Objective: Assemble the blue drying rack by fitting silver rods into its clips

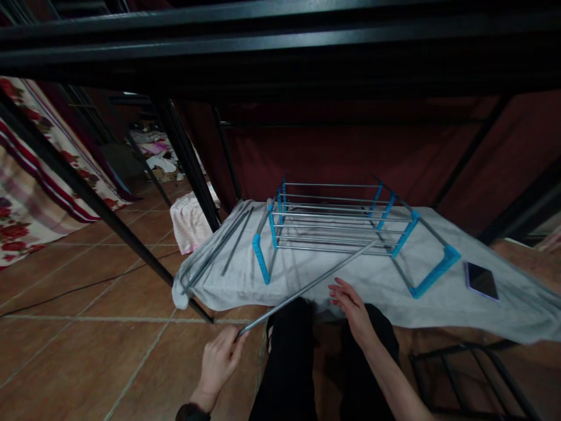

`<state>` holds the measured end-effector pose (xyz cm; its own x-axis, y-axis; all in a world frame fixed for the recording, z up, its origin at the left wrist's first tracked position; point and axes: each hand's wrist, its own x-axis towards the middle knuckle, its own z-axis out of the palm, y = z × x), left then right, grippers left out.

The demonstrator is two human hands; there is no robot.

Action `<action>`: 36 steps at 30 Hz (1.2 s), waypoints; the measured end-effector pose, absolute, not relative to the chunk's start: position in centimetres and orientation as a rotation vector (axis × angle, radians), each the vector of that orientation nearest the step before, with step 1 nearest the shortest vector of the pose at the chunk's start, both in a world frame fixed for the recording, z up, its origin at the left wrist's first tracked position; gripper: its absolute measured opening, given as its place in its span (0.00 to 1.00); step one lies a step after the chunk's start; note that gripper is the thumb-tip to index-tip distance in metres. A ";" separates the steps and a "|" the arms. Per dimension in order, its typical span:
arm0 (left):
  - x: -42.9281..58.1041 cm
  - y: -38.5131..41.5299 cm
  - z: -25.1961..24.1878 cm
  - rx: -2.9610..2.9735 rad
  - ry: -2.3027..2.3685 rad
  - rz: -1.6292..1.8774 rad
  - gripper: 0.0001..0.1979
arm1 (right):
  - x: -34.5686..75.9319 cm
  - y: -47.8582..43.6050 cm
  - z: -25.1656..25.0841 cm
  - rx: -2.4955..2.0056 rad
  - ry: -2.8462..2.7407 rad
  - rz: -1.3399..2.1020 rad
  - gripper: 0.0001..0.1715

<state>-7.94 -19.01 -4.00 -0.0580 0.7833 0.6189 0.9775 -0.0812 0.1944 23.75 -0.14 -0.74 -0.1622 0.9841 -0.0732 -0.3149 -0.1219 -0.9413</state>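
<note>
My left hand is closed around the near end of a long grey metal rod. The rod slants up to the right, and its far end overlaps the front bars of a rack; I cannot tell whether they touch. This rack has thin metal bars joined by blue plastic connectors and stands on a grey cloth. My right hand is held above my lap, just below the rod, its fingers apart and nothing in them. Several loose rods lie at the left end of the cloth.
A phone lies on the cloth at the right. Black metal frame bars cross overhead and at both sides. A striped cloth hangs low at the left. A black metal frame stands at the lower right; a cable crosses the tiles.
</note>
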 end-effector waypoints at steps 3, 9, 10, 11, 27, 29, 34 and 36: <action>-6.6 -17.1 -3.2 -2.042 -1.861 -0.763 0.10 | 24.8 0.3 -0.3 -0.897 -0.861 1.592 0.20; -4.5 -13.6 -1.9 -2.140 -1.993 -0.546 0.14 | 28.1 2.2 -1.4 -0.920 -0.771 1.589 0.17; -4.1 -13.0 -1.7 -2.154 -2.006 -0.527 0.14 | 28.6 2.5 -1.7 -0.930 -0.774 1.576 0.17; -3.8 -12.4 -1.5 -2.166 -2.012 -0.511 0.15 | 29.0 2.8 -2.0 -0.935 -0.776 1.561 0.18; 8.5 -0.6 -1.1 -2.529 -1.649 -0.584 0.20 | 29.0 4.8 -2.5 -0.829 -0.564 1.500 0.16; 9.8 0.5 -1.5 -2.570 -1.625 -0.566 0.21 | 29.6 5.3 -2.7 -0.825 -0.536 1.500 0.16; 10.5 1.9 -2.5 -2.569 -1.593 -0.463 0.22 | 33.1 5.4 -4.5 -0.916 -0.494 1.516 0.15; 10.1 2.1 -3.0 -2.538 -1.621 -0.446 0.22 | 34.7 5.4 -5.4 -0.975 -0.495 1.475 0.15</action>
<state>10.10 2.10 -2.96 0.3913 0.8716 0.2954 0.9001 -0.4293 0.0745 34.75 5.45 -5.38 0.0936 0.9558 -0.2786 -0.5944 -0.1708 -0.7858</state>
